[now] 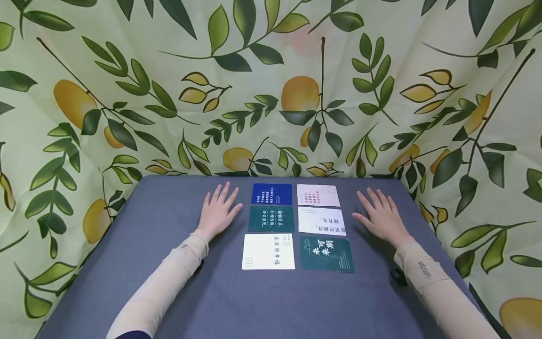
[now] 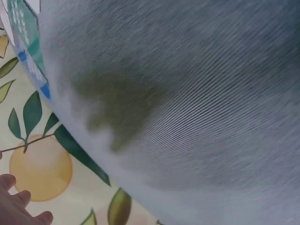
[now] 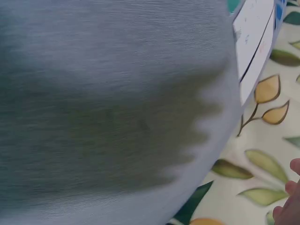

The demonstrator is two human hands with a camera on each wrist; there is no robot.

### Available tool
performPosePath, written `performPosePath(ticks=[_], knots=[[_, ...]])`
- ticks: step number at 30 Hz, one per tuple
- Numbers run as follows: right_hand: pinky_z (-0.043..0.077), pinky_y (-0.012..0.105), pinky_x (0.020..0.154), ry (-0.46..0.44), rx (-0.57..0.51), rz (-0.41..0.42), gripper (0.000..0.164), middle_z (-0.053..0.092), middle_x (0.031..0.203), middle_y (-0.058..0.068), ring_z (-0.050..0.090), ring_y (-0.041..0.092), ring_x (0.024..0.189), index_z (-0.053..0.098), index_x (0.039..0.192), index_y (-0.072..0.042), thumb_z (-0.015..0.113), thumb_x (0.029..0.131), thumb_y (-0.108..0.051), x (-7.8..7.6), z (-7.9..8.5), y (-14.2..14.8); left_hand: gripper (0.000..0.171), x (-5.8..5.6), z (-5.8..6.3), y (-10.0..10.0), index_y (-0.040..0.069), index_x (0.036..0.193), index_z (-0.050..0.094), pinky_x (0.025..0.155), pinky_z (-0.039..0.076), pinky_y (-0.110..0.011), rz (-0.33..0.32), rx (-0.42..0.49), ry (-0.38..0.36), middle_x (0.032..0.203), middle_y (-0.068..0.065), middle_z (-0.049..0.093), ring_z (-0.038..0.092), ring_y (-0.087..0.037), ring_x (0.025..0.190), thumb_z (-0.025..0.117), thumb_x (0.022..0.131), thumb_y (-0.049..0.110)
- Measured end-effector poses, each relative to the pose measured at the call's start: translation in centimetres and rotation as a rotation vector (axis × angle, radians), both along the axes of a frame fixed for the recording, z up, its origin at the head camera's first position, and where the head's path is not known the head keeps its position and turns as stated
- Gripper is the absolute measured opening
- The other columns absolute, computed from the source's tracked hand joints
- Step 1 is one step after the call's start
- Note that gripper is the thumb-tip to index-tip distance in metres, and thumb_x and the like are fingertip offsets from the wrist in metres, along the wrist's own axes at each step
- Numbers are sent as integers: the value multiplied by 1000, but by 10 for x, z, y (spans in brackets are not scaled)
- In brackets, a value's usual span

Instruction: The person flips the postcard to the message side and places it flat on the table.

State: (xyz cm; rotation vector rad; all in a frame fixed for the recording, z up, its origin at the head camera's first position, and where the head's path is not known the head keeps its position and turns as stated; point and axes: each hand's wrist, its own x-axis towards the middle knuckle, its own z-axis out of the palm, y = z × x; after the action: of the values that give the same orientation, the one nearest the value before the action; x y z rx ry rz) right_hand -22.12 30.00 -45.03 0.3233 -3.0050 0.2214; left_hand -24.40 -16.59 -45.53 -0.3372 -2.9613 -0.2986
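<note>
Six cards lie flat in two columns on the table. The left column has a blue card (image 1: 272, 194), a green card (image 1: 271, 219) and a white card (image 1: 268, 252). In the right column are a pale pink card (image 1: 318, 195), a white card with large dark characters (image 1: 322, 221) and a dark green card (image 1: 327, 254). My left hand (image 1: 217, 212), fingers straight and spread, is left of the cards and apart from them. To their right is my right hand (image 1: 381, 217), spread likewise and holding nothing. Both wrist views catch only fingertips at an edge.
A grey-blue cloth covers the table (image 1: 271, 306). Behind it and at both sides hangs a pale curtain (image 1: 262, 28) printed with leaves and orange fruit. Hand shadows fall on the cloth in both wrist views.
</note>
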Motion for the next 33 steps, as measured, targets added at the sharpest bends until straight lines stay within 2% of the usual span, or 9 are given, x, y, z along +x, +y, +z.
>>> performPosePath(ticks=[4, 11, 16, 23, 27, 30, 33], knots=[[8, 61, 112, 18, 19, 38, 73, 22, 152, 23, 15, 44, 140, 21, 149, -15, 46, 92, -52, -14, 9, -16, 61, -9, 12, 6, 20, 146, 31, 115, 14, -55, -18, 19, 35, 155, -9, 23, 19, -31, 144, 37, 96, 52], [19, 58, 111, 54, 5, 79, 67, 36, 146, 20, 28, 40, 137, 29, 146, -10, 45, 94, -49, -45, 27, -56, 60, -28, 32, 23, 14, 141, 41, 114, 18, -53, -20, 6, 37, 148, -13, 37, 30, -32, 139, 33, 96, 53], [28, 56, 108, 65, 14, 121, 61, 46, 138, 18, 37, 37, 131, 42, 138, -6, 49, 93, -46, -66, 38, -87, 61, -44, 37, 33, 12, 136, 48, 113, 22, -53, 25, 24, 2, 141, -13, 46, 37, -30, 135, 29, 97, 55], [32, 53, 108, -40, -33, 106, 57, 46, 139, 20, 40, 39, 130, 42, 137, -1, 52, 93, -37, -93, 41, -127, 61, -58, 33, 41, 9, 133, 50, 108, 30, -52, 80, 9, -49, 135, -14, 52, 44, -32, 128, 29, 97, 54], [42, 47, 100, -103, -190, 59, 52, 53, 128, 22, 51, 37, 118, 44, 134, 3, 54, 93, -27, -106, 29, -143, 53, -64, 28, 49, 6, 132, 51, 103, 36, -51, 106, -8, -49, 132, -15, 54, 48, -33, 124, 38, 97, 45], [48, 43, 87, -109, -377, -16, 43, 61, 110, 19, 59, 31, 98, 49, 129, 3, 54, 92, -18, -109, 16, -157, 46, -66, 23, 56, 5, 130, 52, 99, 40, -50, 140, 17, -66, 129, -16, 56, 51, -33, 120, 47, 96, 36], [47, 34, 75, -87, -566, -110, 36, 62, 97, 14, 57, 24, 83, 54, 125, 0, 52, 91, -12, -106, 4, -170, 41, -67, 17, 62, 4, 126, 54, 97, 42, -49, 177, 67, -100, 127, -16, 58, 53, -34, 117, 50, 94, 29]])
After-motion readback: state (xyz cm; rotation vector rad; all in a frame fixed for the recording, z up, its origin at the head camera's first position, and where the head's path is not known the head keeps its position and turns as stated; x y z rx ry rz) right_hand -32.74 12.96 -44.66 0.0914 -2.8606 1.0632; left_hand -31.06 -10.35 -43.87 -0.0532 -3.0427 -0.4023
